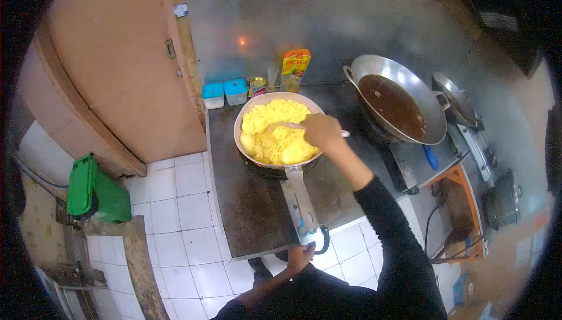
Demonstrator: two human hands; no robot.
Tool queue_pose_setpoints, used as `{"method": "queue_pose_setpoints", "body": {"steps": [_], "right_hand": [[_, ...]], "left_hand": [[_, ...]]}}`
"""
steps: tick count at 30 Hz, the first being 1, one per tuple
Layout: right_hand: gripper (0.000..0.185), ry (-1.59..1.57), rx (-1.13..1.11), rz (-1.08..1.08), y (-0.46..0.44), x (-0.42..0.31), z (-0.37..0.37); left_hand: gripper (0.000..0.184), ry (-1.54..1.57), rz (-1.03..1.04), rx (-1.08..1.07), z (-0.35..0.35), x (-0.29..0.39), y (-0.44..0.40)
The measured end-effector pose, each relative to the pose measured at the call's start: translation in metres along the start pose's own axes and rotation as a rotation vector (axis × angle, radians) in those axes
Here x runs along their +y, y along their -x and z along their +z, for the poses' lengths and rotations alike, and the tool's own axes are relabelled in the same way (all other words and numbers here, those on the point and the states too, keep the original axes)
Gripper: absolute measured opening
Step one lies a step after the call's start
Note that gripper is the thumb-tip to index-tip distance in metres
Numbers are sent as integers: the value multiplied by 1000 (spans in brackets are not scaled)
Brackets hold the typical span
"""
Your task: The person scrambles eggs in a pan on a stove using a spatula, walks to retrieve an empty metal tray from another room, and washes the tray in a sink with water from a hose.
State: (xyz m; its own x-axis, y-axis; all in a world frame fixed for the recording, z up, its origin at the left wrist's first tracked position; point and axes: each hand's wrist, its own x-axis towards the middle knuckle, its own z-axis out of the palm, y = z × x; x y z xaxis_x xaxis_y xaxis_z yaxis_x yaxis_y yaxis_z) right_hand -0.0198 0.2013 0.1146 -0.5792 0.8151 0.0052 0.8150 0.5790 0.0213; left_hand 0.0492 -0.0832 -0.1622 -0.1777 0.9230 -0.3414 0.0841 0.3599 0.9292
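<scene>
My right hand (322, 131) is closed round a pale pinkish spatula (291, 125), whose far end is buried in a heap of yellow scrambled egg (272, 144). The egg fills a light-rimmed frying pan (238, 122) on the stove (304, 217). The pan's grey handle (296, 180) points toward me, over the stove's front panel. Down at the front edge of that panel, my left hand (300, 259) has its fingers closed at a dark stove knob (311, 246); the fingertips are partly hidden.
A large wok (374, 65) with brown oil stands right of the pan, another pan (456, 97) beyond it. Blue-lidded tubs (236, 89), a can (257, 86) and a yellow pouch (294, 67) line the wall. A green bin (96, 194) stands on the floor at left.
</scene>
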Motion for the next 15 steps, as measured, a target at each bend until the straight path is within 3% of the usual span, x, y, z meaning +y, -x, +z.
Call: {"method": "queue_pose_setpoints", "body": {"steps": [2,4,6,7,13,15], "right_hand": [[26,-35,93,2,21,21,-45],[22,3,36,46,36,39,-84],[21,84,120,22,44,59,-96],[20,102,134,5,42,68,-94],[20,40,192,6,12,79,-48],[21,-15,178,36,1,75,-34]], "left_hand": [[37,-496,257,219,9,-2,0],[28,-449,216,300,21,1,0],[18,-726,359,146,23,-1,2],[15,-840,295,-24,26,-6,-2],[20,-862,346,-119,26,-4,-9],[24,-864,205,-132,16,19,-1]]}}
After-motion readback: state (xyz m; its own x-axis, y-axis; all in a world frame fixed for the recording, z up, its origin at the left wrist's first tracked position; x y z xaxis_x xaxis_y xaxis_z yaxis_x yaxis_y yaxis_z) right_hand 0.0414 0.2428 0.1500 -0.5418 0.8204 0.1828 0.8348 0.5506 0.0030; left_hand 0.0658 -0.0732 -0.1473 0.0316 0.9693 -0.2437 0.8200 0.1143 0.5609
